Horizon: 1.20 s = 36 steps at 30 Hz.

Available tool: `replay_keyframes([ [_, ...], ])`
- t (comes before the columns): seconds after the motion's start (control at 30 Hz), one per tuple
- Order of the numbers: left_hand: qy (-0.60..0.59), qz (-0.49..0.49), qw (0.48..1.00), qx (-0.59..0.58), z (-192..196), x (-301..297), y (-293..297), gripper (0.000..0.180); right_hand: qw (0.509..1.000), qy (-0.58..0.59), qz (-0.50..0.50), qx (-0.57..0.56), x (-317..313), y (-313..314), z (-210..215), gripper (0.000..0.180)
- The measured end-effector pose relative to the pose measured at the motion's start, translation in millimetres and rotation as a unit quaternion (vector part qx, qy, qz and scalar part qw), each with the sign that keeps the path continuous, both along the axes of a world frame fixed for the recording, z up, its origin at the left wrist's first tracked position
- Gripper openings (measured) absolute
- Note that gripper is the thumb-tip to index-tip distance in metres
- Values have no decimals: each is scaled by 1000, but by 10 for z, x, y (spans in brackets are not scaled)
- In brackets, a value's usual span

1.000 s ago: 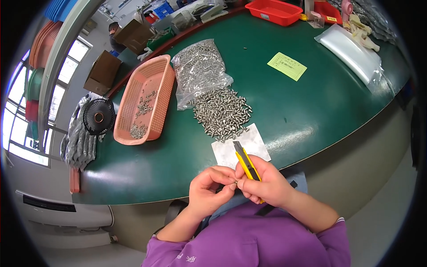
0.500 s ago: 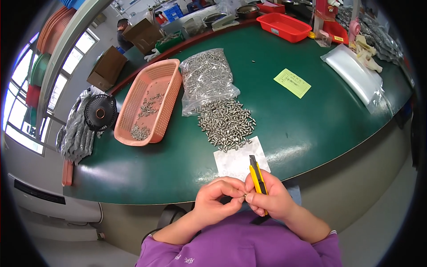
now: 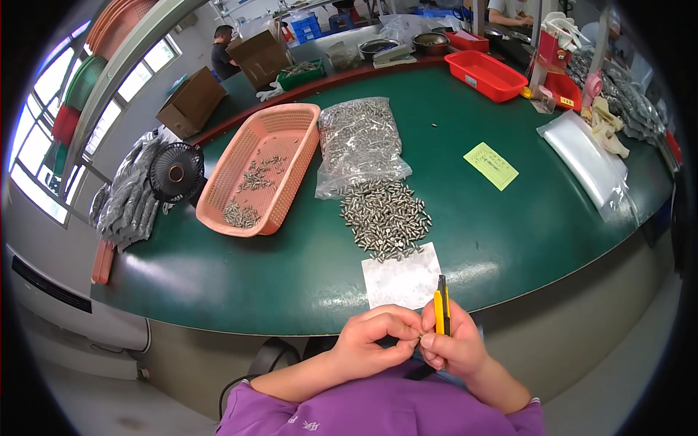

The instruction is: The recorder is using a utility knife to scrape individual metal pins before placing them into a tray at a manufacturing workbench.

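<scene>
"So, what stands on the left of the frame?"

"A black fan (image 3: 176,173), then a pink basket (image 3: 291,182) with small metal pieces (image 3: 256,174) scattered on its floor."

"And around the centre?"

"A clear bag (image 3: 360,138) full of metal pieces, with a loose pile (image 3: 385,218) just below it, reaching onto white paper (image 3: 403,280)."

"Your hands?"

"At the lower middle. My left hand (image 3: 378,338) pinches thumb and finger together on a tiny piece (image 3: 419,338), too small to make out. My right hand (image 3: 459,345) is clamped around a yellow cutter (image 3: 438,314), black tip up, its fingertips just beside the left ones."

"Further right?"

"A yellow-green card (image 3: 491,166), then clear plastic bags (image 3: 585,160)."
</scene>
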<state>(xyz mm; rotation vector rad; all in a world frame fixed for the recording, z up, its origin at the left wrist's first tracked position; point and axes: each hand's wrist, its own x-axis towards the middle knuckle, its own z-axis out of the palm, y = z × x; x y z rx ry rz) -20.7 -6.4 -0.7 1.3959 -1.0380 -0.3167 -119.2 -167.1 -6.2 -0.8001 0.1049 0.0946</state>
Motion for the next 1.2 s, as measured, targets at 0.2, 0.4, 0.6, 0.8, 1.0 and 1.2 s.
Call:
replay_keyframes([
  [0.2,-28,16,999,-26,-5,9,24,19,1000,-8,12,1,29,33,30,21],
  [0.4,-21,28,999,-31,-25,4,58,18,1000,3,7,-10,47,62,43,21],
  [0.6,-28,26,999,-38,-35,26,55,18,1000,-5,9,5,51,67,27,20],
  [0.8,-34,24,998,-40,-73,28,16,17,1000,-3,4,-3,65,49,16,20],
  [1.0,-31,29,999,-30,-67,38,-3,16,1000,6,11,-5,78,23,3,20],
  [1.2,-19,24,999,-30,-84,39,-22,15,1000,10,6,-5,69,6,6,19],
])
